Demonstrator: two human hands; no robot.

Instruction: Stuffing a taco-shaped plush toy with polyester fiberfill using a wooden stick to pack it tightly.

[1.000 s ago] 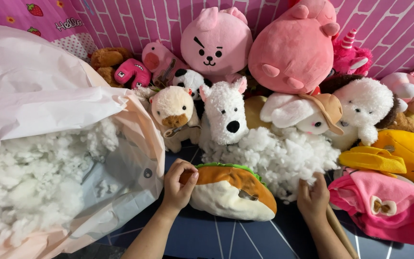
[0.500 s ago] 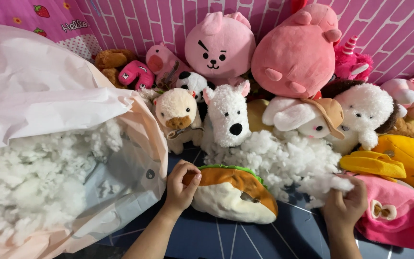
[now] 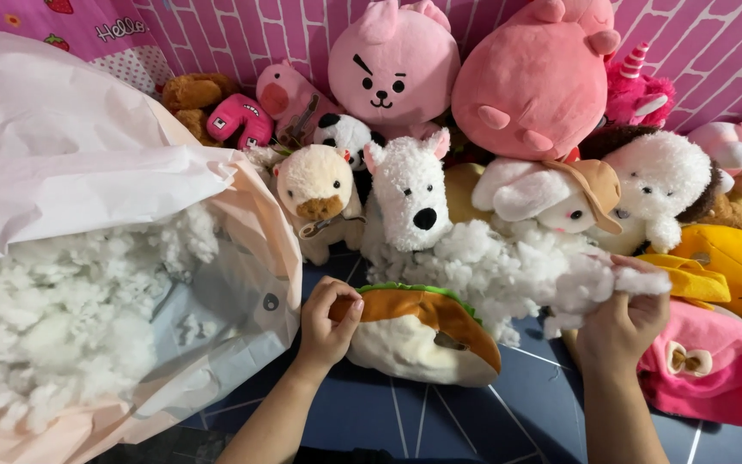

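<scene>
Even, bright indoor light is falling from above, and colours are coming through saturated. The white bag point(image 3: 70, 163) left of the left hand point(image 3: 326, 322) is catching the most light and is washing out near its upper folds, losing crease detail. The stuffing point(image 3: 508, 266) just above the right hand point(image 3: 624, 318) is glowing pale but keeping its texture. Soft, short shadows are gathering under the taco plush point(image 3: 422, 335) between the hands and beneath both wrists on the dark floor point(image 3: 526, 412). No hard glare is showing. Focus is holding sharp around the hands; the right fingers are smearing slightly. Toward the frame edges, beyond either hand, shapes are stretching a little from the wide lens.
</scene>
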